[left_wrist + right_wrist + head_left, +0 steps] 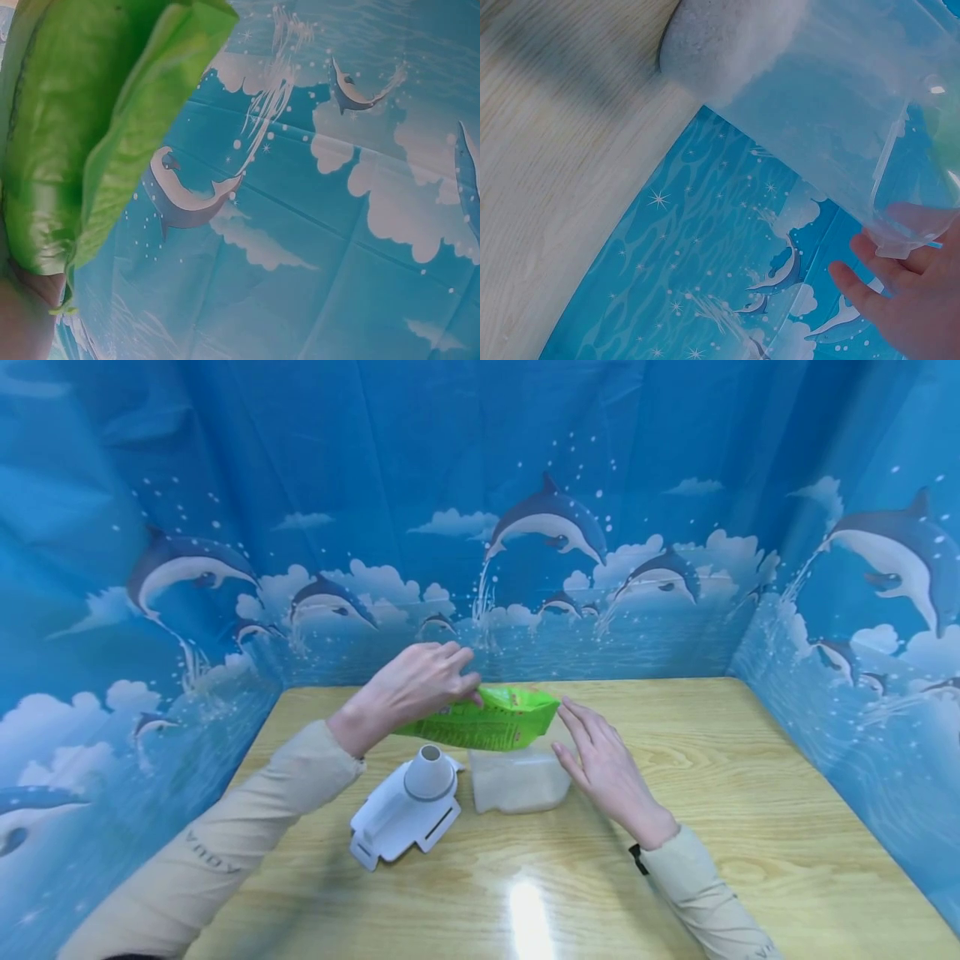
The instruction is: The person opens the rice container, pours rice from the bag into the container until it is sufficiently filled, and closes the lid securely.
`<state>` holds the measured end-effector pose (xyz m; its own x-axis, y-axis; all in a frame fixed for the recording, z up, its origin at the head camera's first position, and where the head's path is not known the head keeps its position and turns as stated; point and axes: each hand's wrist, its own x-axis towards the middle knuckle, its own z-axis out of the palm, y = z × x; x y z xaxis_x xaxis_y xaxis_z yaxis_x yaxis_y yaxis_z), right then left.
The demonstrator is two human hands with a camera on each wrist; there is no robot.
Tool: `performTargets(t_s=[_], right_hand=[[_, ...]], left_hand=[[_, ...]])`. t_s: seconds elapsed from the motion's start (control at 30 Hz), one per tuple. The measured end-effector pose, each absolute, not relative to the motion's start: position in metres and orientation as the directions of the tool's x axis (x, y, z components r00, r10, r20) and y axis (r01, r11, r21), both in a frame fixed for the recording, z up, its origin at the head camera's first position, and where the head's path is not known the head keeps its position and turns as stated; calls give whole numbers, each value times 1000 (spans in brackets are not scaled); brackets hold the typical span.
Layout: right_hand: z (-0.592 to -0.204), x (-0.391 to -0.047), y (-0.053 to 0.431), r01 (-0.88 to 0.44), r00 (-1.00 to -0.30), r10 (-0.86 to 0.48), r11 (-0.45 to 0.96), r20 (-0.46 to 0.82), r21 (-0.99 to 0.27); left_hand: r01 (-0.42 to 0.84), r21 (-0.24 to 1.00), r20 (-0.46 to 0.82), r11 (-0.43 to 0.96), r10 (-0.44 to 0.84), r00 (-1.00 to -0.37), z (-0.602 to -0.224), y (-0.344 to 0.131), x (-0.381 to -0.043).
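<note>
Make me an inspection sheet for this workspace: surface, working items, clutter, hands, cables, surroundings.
Surface: wood-grain table, with a bright reflection near the front.
Working items: green bag held above a clear container with whitish grains inside; white plastic part with a cone-shaped spout, lying left of the container.
Clutter: nothing seen.
Left hand: grips the green bag.
Right hand: at the container's rim; firmness of contact unclear.
Cables: nothing seen.
Surroundings: blue curtain printed with dolphins and clouds, behind and on both sides.
</note>
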<state>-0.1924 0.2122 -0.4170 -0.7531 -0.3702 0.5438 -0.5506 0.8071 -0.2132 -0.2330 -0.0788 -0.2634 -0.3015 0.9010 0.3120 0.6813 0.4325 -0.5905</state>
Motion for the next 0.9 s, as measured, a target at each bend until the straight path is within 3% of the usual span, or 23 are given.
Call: performTargets(t_s=[0.9], right_hand=[[-418, -193, 213, -551, -753, -374, 809, 541, -207]], left_hand=[[686, -602, 283, 408, 913, -295, -255, -77, -231]])
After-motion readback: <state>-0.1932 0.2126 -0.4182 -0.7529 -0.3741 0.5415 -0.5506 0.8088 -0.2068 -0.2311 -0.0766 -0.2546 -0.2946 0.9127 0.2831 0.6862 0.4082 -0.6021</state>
